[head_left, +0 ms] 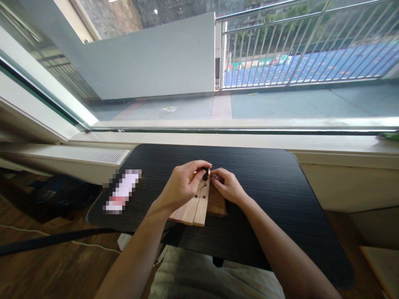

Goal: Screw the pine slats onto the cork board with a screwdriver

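Pinching black thing (205,172) in left hand (183,181), could slip on wood (195,211) if tipped; can't tell grip of right hand (230,187).

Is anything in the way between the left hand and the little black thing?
Nothing I can see: the left hand pinches the black thing directly, over the pale wood.

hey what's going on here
A person is working bare-handed at a dark table. The left hand pinches a small dark piece over a pale slatted board with holes in it. The right hand is close beside it, near the far end of a brown block that shows along the board's right edge. Whether that hand grips anything is hard to tell.
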`<state>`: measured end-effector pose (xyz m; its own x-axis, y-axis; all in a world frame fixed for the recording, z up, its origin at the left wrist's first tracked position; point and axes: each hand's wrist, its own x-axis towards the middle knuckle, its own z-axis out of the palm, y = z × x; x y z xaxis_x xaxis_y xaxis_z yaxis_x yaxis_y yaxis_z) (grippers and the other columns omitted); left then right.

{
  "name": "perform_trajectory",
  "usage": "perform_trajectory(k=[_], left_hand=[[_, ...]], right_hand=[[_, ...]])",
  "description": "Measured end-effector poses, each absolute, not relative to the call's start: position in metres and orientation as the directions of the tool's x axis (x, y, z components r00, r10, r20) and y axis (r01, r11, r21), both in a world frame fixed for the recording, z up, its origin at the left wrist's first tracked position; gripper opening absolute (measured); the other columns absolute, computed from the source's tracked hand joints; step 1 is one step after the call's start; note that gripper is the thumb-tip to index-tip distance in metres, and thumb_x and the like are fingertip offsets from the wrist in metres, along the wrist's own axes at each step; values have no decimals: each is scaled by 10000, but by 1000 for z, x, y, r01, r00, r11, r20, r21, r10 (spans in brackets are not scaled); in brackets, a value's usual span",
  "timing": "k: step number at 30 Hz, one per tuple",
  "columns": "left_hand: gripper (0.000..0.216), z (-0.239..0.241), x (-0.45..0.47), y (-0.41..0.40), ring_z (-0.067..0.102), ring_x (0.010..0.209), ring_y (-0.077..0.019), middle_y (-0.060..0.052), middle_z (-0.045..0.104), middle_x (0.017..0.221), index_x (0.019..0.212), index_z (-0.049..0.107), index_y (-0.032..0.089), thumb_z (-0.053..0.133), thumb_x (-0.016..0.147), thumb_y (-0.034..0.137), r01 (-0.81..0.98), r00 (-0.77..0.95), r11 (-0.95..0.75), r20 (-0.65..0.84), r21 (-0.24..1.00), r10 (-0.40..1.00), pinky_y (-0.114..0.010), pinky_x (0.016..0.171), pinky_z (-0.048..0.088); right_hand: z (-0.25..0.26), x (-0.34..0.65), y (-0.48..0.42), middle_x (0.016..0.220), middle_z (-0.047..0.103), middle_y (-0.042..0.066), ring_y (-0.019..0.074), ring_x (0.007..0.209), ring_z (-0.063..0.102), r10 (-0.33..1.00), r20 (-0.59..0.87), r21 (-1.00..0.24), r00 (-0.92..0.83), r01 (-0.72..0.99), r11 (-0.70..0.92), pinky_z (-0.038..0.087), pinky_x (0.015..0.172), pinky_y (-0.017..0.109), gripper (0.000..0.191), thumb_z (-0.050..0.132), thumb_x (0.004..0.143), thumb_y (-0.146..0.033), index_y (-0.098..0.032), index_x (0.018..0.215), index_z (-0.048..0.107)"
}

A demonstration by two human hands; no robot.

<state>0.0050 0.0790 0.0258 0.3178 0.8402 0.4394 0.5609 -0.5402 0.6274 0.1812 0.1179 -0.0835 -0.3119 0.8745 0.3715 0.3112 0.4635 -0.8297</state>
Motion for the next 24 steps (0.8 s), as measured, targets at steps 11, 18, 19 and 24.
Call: perform_trajectory(k=[11, 18, 19, 24], left_hand=[[222, 26, 3, 80, 714, 926, -172, -55, 762, 994, 1041, 698, 189, 499, 944, 197, 480, 351, -498, 362, 722, 864, -277, 825, 567], [230, 25, 2, 78, 714, 944, -179, -63, 763, 1015, 1048, 705, 189, 508, 930, 185, 461, 349, -493, 360, 738, 865, -302, 857, 573], [228, 25, 3, 77, 713, 945, -177, -65, 762, 1017, 1049, 706, 188, 515, 925, 181, 464, 345, -499, 369, 732, 863, -302, 866, 572], [178, 24, 4, 74, 698, 943, -173, -58, 751, 1017, 1040, 705, 195, 616, 887, 187, 515, 331, -549, 438, 658, 836, -299, 879, 563]], right_hand=[[-83, 181, 118, 879, 693, 40, 178, 813, 627, 877, 368, -835, -307, 306, 458, 486, 764, 311, 171, 573, 832, -134, -211, 926, 694], [-84, 181, 118, 877, 688, 40, 178, 805, 624, 877, 370, -835, -306, 305, 458, 481, 759, 311, 179, 570, 837, -127, -209, 937, 693], [-85, 181, 118, 874, 686, 41, 178, 802, 622, 876, 372, -835, -306, 302, 460, 479, 754, 310, 176, 569, 841, -132, -208, 940, 693], [-86, 181, 118, 858, 677, 37, 173, 784, 613, 873, 381, -831, -306, 300, 468, 471, 728, 302, 161, 561, 852, -149, -209, 932, 686]])
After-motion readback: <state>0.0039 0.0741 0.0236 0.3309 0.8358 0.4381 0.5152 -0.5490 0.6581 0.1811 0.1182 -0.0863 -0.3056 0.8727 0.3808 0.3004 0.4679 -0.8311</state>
